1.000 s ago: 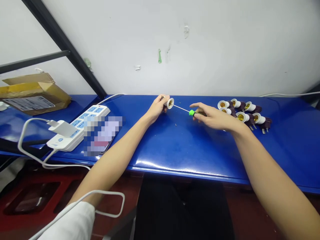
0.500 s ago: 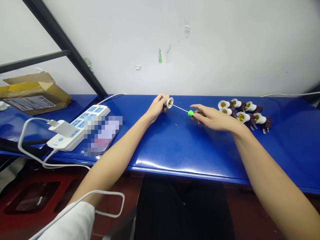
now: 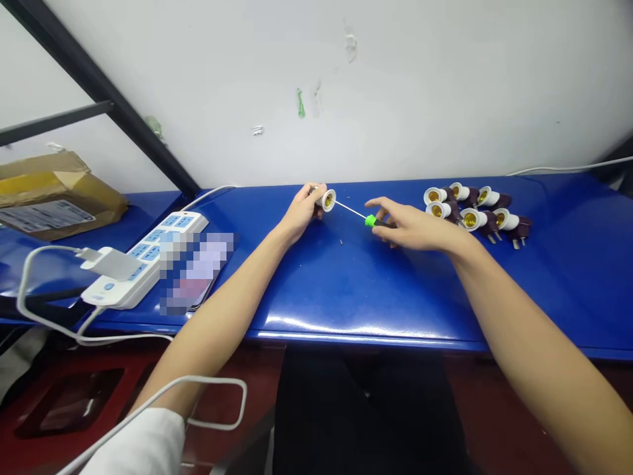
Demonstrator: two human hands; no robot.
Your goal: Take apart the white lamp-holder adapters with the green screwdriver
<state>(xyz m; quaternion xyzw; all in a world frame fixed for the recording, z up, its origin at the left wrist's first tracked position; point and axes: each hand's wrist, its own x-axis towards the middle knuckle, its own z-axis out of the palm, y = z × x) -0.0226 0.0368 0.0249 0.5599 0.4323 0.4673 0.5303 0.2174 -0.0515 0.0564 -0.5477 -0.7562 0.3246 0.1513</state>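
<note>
My left hand (image 3: 299, 210) is closed around a white bulb socket (image 3: 328, 200), whose open, brass-lined mouth faces right. Part of the socket is hidden behind my fingers. In my right hand (image 3: 403, 224) is a screwdriver (image 3: 370, 221) with a green and black handle, pinched between thumb and fingers while the index finger sticks out. Its thin shaft runs left, with the tip at the socket's mouth; how deep it reaches I cannot tell. A tiny screw-like piece (image 3: 341, 242) lies on the blue table (image 3: 356, 290) below the shaft.
Several bulb sockets with dark plug bases (image 3: 472, 219) stand grouped right of my right hand. To the left lie a white power strip (image 3: 148, 257) with a charger (image 3: 116, 262) and a blurred-out phone (image 3: 200, 270). A cardboard box (image 3: 47, 198) sits far left, beyond a black frame post (image 3: 133, 125).
The whole view has shifted slightly, moving most things a little left. My right hand's grip has altered, so more of the black handle shows. Both hands keep their holds.
</note>
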